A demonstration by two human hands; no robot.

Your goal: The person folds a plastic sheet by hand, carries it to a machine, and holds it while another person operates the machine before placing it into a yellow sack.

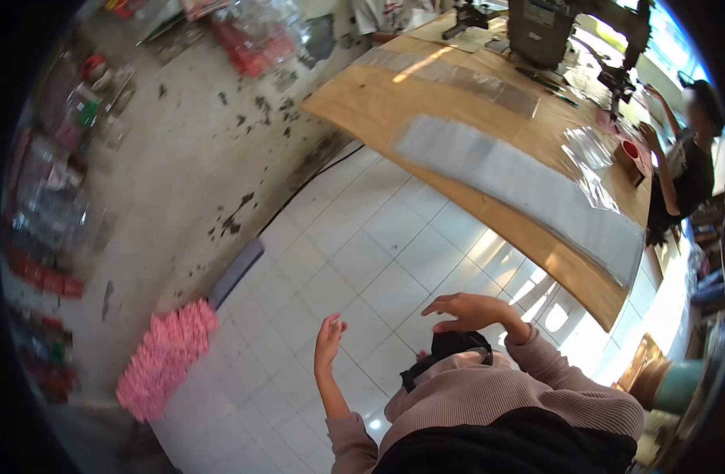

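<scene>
My left hand (328, 340) is raised over the white tiled floor, its fingers loosely bent and somewhat apart, with nothing visible in them. Level with my waist, my right hand (471, 311) hovers with its fingers stretched out, holding nothing. Neither one touches the wooden table (489, 217) ahead of me. Along the near side of that table lies a long stack of clear plastic sheets (520, 178). More loose clear plastic (590, 162) rests beside a red-rimmed roll (630, 152) at the right end.
Another person (690, 162) is at a machine (619, 83) on the table's right side. Part of a second person (390, 16) shows at the far edge. A pink shaggy mat (166, 359) and a grey block (237, 272) lie by the left wall. Bagged goods (50, 193) line the far left.
</scene>
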